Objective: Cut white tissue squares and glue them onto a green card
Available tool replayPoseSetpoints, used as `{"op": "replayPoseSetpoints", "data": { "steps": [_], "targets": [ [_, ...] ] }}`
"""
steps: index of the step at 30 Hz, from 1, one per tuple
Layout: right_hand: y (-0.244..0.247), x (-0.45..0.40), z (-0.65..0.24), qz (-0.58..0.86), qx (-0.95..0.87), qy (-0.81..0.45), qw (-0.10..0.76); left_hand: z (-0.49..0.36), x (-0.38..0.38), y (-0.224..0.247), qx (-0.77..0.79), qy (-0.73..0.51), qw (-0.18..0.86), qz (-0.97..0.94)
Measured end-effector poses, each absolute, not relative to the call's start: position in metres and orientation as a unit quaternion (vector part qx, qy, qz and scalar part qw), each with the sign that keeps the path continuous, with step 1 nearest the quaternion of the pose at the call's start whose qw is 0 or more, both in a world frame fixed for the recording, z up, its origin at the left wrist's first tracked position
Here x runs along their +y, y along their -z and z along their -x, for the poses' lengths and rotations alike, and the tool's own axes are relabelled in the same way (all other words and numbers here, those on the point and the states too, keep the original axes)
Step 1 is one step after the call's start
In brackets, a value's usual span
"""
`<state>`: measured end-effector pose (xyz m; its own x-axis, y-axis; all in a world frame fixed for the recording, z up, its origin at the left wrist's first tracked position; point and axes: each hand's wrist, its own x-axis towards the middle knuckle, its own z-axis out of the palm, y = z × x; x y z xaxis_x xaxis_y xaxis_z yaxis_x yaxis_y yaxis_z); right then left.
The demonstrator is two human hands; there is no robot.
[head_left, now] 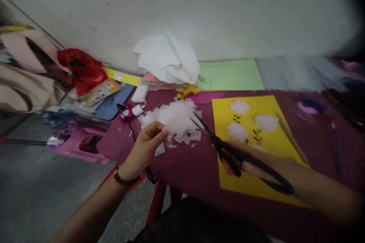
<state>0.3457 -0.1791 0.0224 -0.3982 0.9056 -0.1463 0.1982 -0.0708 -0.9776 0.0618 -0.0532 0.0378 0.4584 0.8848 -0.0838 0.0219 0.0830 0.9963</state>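
Over a purple table (182,171), my left hand (145,148) pinches a thin white piece of tissue paper (173,123) between thumb and fingertips. Beneath and behind it spreads a heap of small cut tissue squares (159,114). My right hand (236,159) grips black-handled scissors (218,142), whose blades point left, parted and apart from the tissue. Under my right forearm lies a yellow sheet (228,180) with fluffy white tissue flowers (238,131) and dark drawn leaves. Part of the sheet is hidden by that arm.
White crumpled paper (168,59) and a green sheet (234,76) lie by the wall, near a yellow glue gun (188,91). A pencil (293,140) rests on the yellow sheet's right side. Left of the table are a pink plastic stool (76,142) and a red bag (81,68).
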Motion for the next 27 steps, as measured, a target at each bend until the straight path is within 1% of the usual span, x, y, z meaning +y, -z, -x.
{"op": "replayPoseSetpoints", "data": {
  "steps": [3, 5, 10, 14, 19, 23, 27],
  "targets": [
    [-0.027, -0.158, -0.328, 0.42, -0.614, -0.622, 0.247, -0.051, -0.045, -0.037, 0.4, -0.385, 0.63, -0.543],
    [-0.028, -0.144, -0.315, 0.404, -0.604, -0.646, 0.232, -0.045, -0.041, -0.035, 0.413, -0.384, 0.629, -0.535],
    [-0.025, -0.116, -0.294, 0.379, -0.587, -0.677, 0.23, -0.037, -0.034, -0.023, 0.434, -0.362, 0.66, -0.495],
    [-0.026, -0.1, -0.287, 0.397, -0.571, -0.686, 0.214, -0.033, -0.026, -0.016, 0.438, -0.354, 0.671, -0.484],
    [-0.023, -0.09, -0.283, 0.424, -0.555, -0.681, 0.218, -0.036, -0.017, -0.012, 0.438, -0.358, 0.678, -0.47],
    [-0.018, -0.088, -0.282, 0.443, -0.517, -0.7, 0.216, -0.04, -0.012, -0.012, 0.431, -0.355, 0.69, -0.461],
    [-0.015, -0.087, -0.285, 0.444, -0.505, -0.704, 0.227, -0.033, -0.012, -0.013, 0.421, -0.302, 0.733, -0.442]
  ]
}}
